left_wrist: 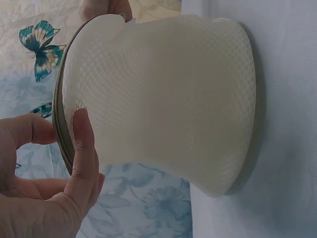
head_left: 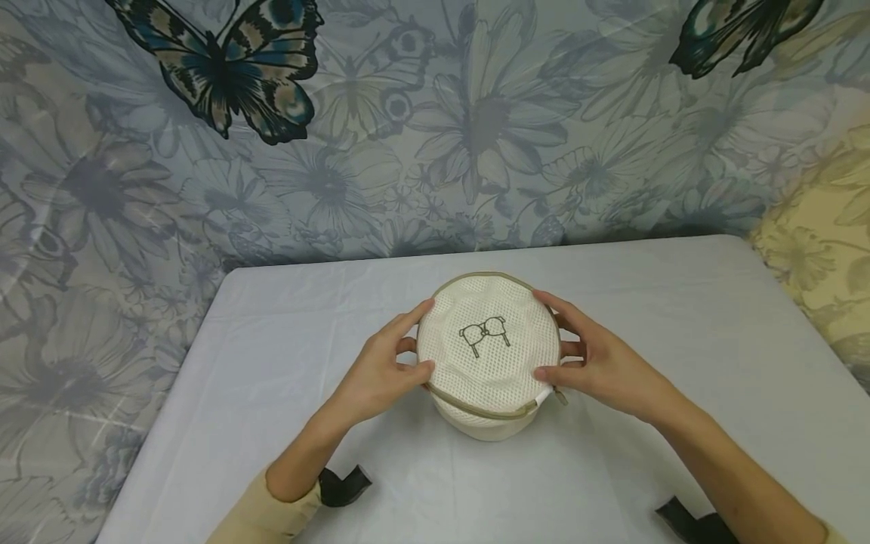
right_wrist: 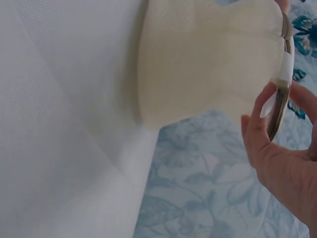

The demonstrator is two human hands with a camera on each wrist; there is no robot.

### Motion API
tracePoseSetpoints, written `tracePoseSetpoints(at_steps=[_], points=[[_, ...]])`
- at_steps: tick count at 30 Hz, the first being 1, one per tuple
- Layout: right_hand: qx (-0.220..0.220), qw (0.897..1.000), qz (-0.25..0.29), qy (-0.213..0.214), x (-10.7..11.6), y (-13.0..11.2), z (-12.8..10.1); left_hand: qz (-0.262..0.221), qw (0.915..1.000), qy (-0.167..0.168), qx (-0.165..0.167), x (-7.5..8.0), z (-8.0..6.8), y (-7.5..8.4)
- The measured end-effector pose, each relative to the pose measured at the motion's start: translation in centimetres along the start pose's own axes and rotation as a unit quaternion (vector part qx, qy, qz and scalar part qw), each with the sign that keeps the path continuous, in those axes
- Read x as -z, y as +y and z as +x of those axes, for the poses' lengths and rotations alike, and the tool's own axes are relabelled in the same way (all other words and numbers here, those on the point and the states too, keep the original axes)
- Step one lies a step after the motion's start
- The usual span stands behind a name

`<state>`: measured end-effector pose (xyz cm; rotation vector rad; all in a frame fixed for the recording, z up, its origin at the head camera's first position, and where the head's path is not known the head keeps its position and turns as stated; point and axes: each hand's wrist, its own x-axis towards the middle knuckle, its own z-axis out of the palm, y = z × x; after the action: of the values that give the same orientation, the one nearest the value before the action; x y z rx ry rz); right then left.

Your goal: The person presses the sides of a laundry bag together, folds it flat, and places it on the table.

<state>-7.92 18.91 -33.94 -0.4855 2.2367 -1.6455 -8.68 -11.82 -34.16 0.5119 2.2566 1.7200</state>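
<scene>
A round cream mesh laundry bag (head_left: pixel 491 355) with a bra drawing on its top stands upright on the table, its soft side wall sagging inward in the left wrist view. A tan zipper (head_left: pixel 469 409) runs round the top edge, and its pull (head_left: pixel 560 396) hangs at the front right. My left hand (head_left: pixel 381 370) pinches the rim on the left, thumb on top and fingers beneath. On the opposite side my right hand (head_left: pixel 598 363) pinches the rim near a white tab (right_wrist: pixel 286 67). Whether anything lies inside the bag cannot be seen.
A white cloth covers the table (head_left: pixel 306 325). Behind it hangs a floral backdrop (head_left: pixel 489 128) with butterflies, meeting the table's back edge. Black straps (head_left: pixel 345 486) show at both wrists.
</scene>
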Motion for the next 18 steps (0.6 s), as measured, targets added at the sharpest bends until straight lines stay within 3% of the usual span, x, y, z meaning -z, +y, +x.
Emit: tracePoseSetpoints(at_steps=[7,18], points=[[-0.016,1.0,0.023,-0.004,-0.48,0.21,-0.23,-0.011,0.9999,-0.005,0.002,-0.34,0.26,-0.28],[-0.019,0.999,0.027,-0.008,-0.77,0.83,-0.15,0.034,0.9993,-0.012,-0.013,-0.74,0.67,-0.8]])
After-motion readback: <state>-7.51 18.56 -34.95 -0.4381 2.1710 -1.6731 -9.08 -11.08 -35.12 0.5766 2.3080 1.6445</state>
